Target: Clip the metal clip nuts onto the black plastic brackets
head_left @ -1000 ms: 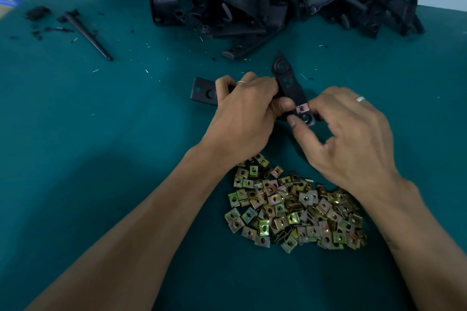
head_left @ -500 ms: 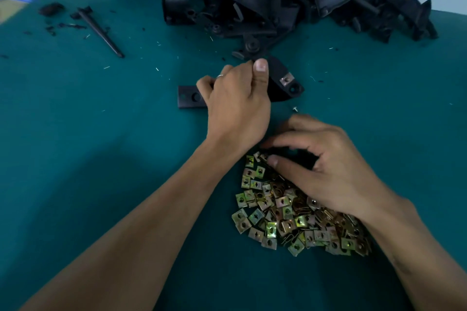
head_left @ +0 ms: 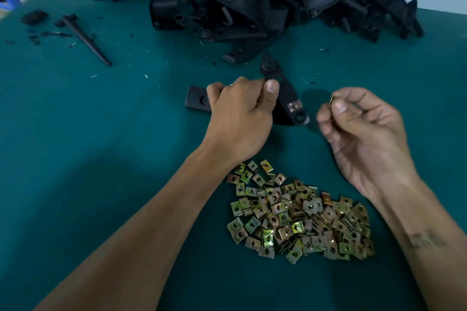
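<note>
My left hand (head_left: 242, 118) grips a black plastic bracket (head_left: 286, 98) in the middle of the table. One metal clip nut (head_left: 293, 106) sits clipped on the bracket's right arm, and its flat left end (head_left: 195, 98) sticks out past my knuckles. My right hand (head_left: 364, 131) is raised to the right of the bracket, palm up, and pinches a single loose clip nut (head_left: 331, 101) between thumb and forefinger. A heap of loose clip nuts (head_left: 298, 212) lies on the green mat below both hands.
A big pile of black brackets (head_left: 252, 0) fills the far side of the table. A thin black spike-shaped part (head_left: 86, 40) and small black scraps lie at the far left. The green mat (head_left: 101, 146) covers the table.
My right hand left the clip nut heap and rose to the right of the bracket, now pinching one clip nut. My left hand turned the bracket so its clipped arm points toward me.
</note>
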Demonstrator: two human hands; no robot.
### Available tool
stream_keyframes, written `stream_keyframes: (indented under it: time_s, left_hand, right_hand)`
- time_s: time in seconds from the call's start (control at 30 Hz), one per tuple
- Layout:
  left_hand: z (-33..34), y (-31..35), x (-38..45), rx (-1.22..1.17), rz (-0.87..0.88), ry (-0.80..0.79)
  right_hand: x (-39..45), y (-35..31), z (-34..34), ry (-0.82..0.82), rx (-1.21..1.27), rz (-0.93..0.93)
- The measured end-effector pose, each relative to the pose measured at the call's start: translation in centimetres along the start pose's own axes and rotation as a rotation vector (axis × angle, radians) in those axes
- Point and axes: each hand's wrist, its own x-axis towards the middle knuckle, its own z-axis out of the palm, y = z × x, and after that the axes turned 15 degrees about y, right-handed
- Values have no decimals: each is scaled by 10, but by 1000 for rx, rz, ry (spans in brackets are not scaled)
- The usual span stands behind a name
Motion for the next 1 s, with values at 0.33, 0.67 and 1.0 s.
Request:
stream_keyframes:
  time_s: [0.33,0.67,1.0]
  left_hand:
    - [5,-2,-6,-14,324,-132]
    - [4,1,-9,50,367,-130]
    - [8,1,-9,67,349,-109]
  right_hand:
    - [0,1,8,83,47,-12]
    - [1,1,9,94,81,22]
    - [-6,9,21,228,83,-20]
